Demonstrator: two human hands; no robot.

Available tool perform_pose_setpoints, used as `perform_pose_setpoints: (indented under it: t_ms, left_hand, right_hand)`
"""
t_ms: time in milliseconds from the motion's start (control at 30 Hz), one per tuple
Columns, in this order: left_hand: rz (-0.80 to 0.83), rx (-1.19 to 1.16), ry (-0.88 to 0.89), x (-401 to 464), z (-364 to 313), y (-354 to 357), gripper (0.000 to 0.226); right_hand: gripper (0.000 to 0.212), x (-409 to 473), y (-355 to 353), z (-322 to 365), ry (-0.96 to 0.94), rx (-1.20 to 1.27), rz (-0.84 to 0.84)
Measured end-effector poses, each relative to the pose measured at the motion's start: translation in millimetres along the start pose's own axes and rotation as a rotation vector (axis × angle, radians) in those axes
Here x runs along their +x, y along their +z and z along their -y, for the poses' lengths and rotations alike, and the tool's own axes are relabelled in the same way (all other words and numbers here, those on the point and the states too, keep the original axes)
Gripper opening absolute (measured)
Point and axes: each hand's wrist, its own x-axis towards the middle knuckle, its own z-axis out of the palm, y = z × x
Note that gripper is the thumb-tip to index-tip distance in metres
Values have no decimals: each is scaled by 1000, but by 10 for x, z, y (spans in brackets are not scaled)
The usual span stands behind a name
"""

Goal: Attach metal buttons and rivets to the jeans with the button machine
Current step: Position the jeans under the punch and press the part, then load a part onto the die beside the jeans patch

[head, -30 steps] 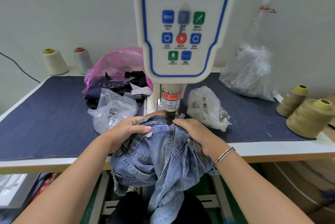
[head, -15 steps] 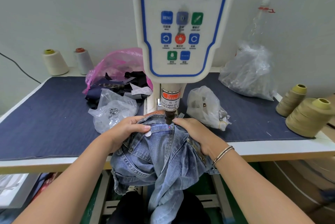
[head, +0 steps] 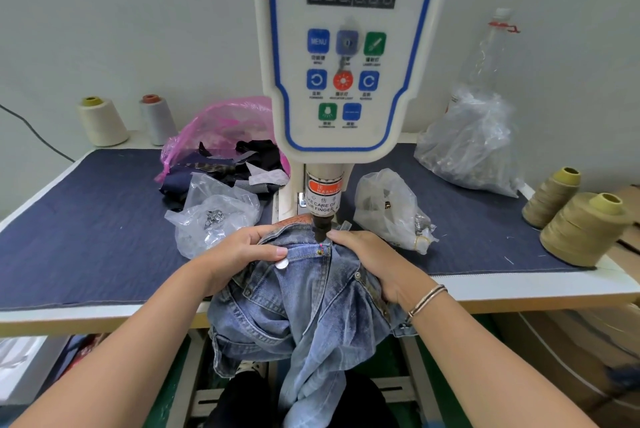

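Observation:
Faded blue jeans [head: 304,303] lie bunched at the table's front edge, with the waistband under the dark punch [head: 320,232] of the white button machine [head: 346,57]. A red laser dot shows on the waistband just below the punch. My left hand [head: 242,254] grips the waistband left of the punch, its thumb beside a silver button [head: 282,264] on the denim. To the right of the punch, my right hand [head: 377,265] holds the fabric with curled fingers. Small rivets dot the pocket edges.
Clear bags of metal parts lie left [head: 214,216] and right [head: 391,209] of the machine. A pink bag of fabric scraps [head: 221,140] and a big clear bag [head: 474,143] sit behind. Thread cones stand back left [head: 102,121] and at the right edge [head: 581,230].
Both hands and the jeans hold nearly still under the punch; only a slight shift of the view.

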Motion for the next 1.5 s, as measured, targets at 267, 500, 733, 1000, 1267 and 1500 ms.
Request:
perform_pose_setpoints:
  t_ms: [267,500,733,1000,1267,1500]
  left_hand:
    - [5,112,137,-58,-114,125,32]
    - [-40,2,111,-131,-100,136,40]
    - [118,330,42,-295,-100,99,15]
    - [-140,676,267,-228,64,123,6]
    - [-174,456,232,-127,275,219,9]
    - [-227,406,206,-117,295,228,15]
  right_hand:
    - [26,-166,-54,-33,-64,252,-37]
    - [49,-372,-96,-150,138,607,95]
    - [53,-690,-312,-386,65,722,268]
    - [13,-867,-589,-29,-81,-343,-32]
    - [27,-224,-723,534,-253,-1001,-547]
    - [34,331,-566,637,247,-1459,-453]
